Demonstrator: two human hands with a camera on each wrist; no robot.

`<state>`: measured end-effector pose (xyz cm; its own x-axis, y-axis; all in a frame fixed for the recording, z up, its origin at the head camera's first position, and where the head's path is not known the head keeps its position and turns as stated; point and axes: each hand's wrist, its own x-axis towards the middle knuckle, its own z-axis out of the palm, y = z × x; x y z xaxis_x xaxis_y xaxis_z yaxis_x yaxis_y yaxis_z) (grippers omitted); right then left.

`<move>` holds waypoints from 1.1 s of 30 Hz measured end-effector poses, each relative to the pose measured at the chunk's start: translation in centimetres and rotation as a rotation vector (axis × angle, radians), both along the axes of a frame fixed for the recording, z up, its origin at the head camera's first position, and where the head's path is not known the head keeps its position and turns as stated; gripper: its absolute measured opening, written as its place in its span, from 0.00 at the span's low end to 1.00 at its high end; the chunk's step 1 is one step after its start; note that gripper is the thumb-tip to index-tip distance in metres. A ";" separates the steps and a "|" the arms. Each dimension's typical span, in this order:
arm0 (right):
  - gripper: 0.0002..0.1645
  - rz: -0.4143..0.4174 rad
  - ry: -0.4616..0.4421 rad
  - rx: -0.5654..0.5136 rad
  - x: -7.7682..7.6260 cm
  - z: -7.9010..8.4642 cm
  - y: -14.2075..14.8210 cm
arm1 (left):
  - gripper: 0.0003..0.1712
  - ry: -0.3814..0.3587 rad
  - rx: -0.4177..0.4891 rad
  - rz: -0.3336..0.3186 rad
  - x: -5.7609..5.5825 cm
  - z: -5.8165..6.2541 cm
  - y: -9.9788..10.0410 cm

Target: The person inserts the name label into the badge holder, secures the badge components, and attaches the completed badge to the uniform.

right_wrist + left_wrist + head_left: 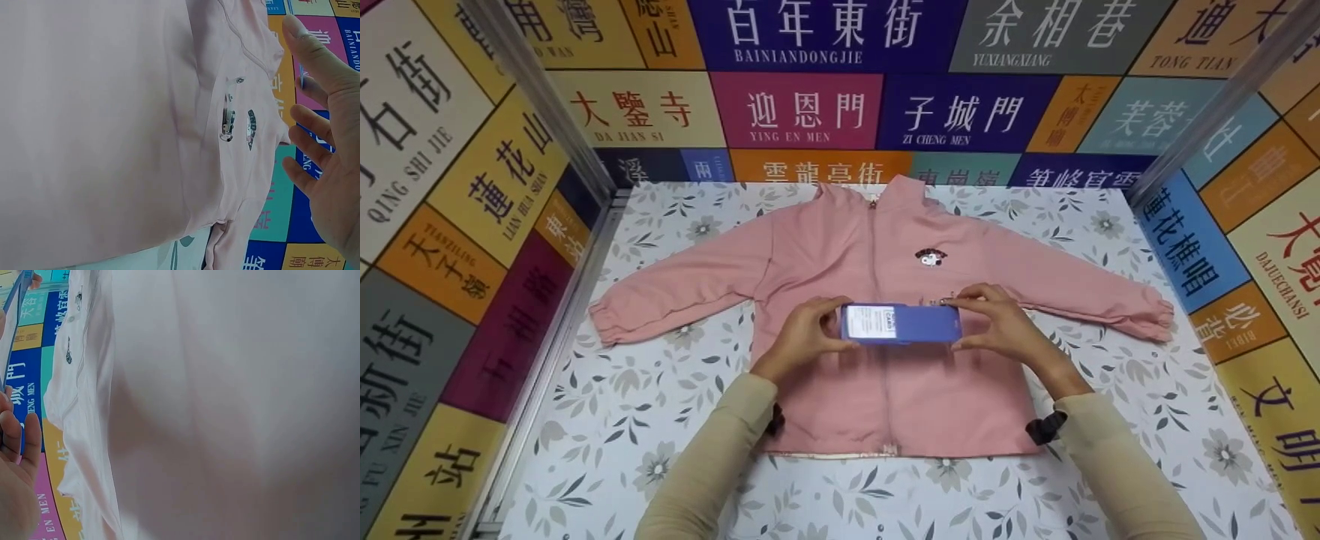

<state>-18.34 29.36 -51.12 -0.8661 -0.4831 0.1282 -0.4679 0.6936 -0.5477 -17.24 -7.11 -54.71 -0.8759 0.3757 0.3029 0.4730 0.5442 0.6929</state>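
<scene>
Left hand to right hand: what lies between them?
A blue box with a white label: the head view shows the left hand gripping one end, the right hand the other.

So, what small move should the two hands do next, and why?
Probably lower the blue box onto the pink jacket: the left hand and the right hand hold it raised by opposite ends, and the jacket lies spread out beneath.
</scene>
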 end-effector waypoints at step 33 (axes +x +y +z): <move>0.46 -0.006 -0.033 -0.078 -0.2 -0.7 -2.6 | 0.41 -0.005 0.023 -0.004 -0.1 0.1 0.6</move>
<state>-18.50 26.78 -51.85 -0.8733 -0.4676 0.1370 -0.4449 0.6508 -0.6152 -17.31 -6.50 -54.61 -0.8761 0.3718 0.3068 0.4713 0.5266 0.7075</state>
